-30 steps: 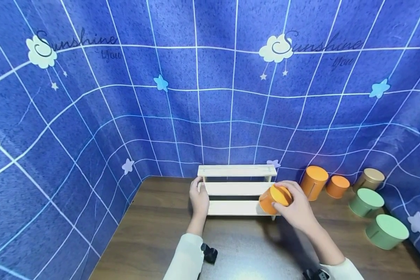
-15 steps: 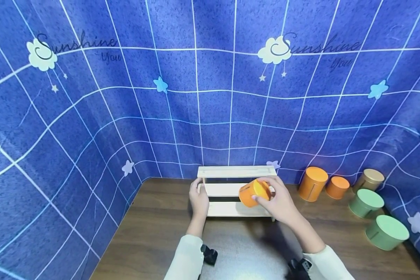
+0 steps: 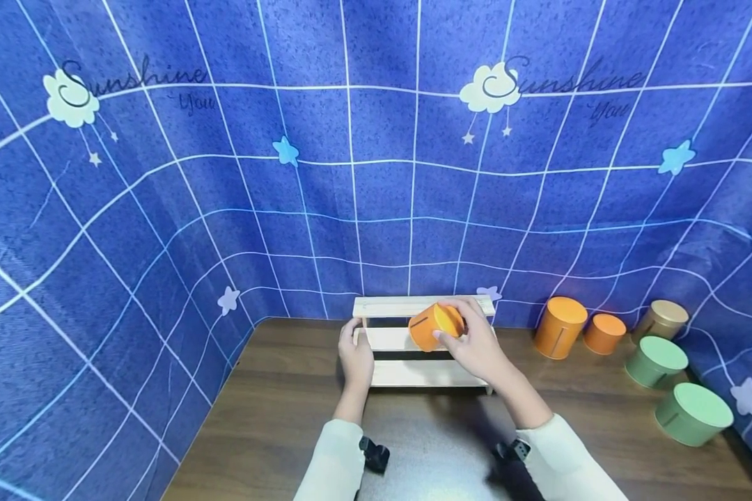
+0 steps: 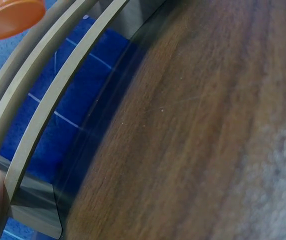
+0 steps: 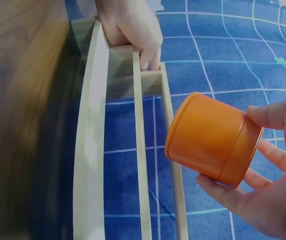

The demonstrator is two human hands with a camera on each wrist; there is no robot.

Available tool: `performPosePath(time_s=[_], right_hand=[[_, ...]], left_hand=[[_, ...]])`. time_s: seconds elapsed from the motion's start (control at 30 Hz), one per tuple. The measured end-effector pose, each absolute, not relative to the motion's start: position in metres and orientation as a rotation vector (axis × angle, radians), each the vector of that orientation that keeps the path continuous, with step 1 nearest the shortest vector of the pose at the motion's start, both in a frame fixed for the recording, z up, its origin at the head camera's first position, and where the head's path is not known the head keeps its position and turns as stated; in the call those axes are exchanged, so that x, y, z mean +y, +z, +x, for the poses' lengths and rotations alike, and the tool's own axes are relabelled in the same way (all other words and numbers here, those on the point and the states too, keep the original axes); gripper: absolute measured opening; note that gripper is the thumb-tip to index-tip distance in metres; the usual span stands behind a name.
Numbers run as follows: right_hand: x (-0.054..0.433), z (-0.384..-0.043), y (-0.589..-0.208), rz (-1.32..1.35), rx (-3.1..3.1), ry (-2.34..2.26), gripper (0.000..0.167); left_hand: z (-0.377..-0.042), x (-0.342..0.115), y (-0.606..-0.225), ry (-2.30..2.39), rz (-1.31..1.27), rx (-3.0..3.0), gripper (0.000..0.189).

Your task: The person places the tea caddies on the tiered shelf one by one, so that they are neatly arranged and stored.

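A pale wooden three-tier rack (image 3: 413,374) stands on the table near the curtain. My left hand (image 3: 356,358) grips its left end; the right wrist view shows those fingers (image 5: 133,27) curled round the end piece. Thumb and fingers of my right hand (image 3: 479,348) pinch an orange round canister (image 3: 426,330) by its rim end. Tilted, the canister hangs in front of the upper and middle shelves, and in the right wrist view it (image 5: 208,137) appears apart from the slats. Only its lower part (image 4: 10,17) shows in the left wrist view's corner.
Right of the rack stand a tall orange canister (image 3: 560,328), a short orange one (image 3: 604,335), a gold one (image 3: 661,322) and two green ones (image 3: 656,362). A blue patterned curtain (image 3: 382,188) closes off the back and sides of the brown wooden table (image 3: 276,376).
My right hand has carried the orange canister left and up, from the rack's lower right corner to before its upper shelves. My left hand has stayed on the rack's left end.
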State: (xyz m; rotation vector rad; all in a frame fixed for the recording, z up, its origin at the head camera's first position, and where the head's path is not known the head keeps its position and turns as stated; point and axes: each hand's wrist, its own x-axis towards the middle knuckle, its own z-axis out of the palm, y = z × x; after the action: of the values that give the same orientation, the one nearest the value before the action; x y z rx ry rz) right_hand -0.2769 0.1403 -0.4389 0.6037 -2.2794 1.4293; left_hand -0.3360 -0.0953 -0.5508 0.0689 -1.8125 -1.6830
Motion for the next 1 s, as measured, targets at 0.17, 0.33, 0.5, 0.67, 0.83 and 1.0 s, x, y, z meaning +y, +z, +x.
performPosePath(time_s=[0.17,0.33,0.5,0.67,0.83,1.0], right_hand=[[0.133,-0.284,-0.436,0.679,-2.250,1.420,0.053],[0.130,-0.291,-0.439,0.694,-2.262,1.363,0.053],[0.126,-0.295,-0.440,0.761,-2.248,1.299,0.052],[0.120,-0.297,-0.439,0.818,-2.252,1.250,0.051],[0.111,-0.304,-0.436,0.860,-2.258,1.249,0.051],[0.100,-0.317,-0.433,0.916,-2.280,1.284,0.044]], left_hand=[[-0.335,-0.095,-0.551,-1.680,0.074,-1.809,0.033],[-0.334,-0.094,-0.548,-1.676,0.059,-1.809,0.032],[-0.333,-0.092,-0.548,-1.668,0.062,-1.814,0.031],[-0.332,-0.091,-0.548,-1.675,0.062,-1.805,0.031],[-0.333,-0.092,-0.550,-1.666,0.065,-1.805,0.031],[-0.334,-0.093,-0.551,-1.669,0.073,-1.807,0.032]])
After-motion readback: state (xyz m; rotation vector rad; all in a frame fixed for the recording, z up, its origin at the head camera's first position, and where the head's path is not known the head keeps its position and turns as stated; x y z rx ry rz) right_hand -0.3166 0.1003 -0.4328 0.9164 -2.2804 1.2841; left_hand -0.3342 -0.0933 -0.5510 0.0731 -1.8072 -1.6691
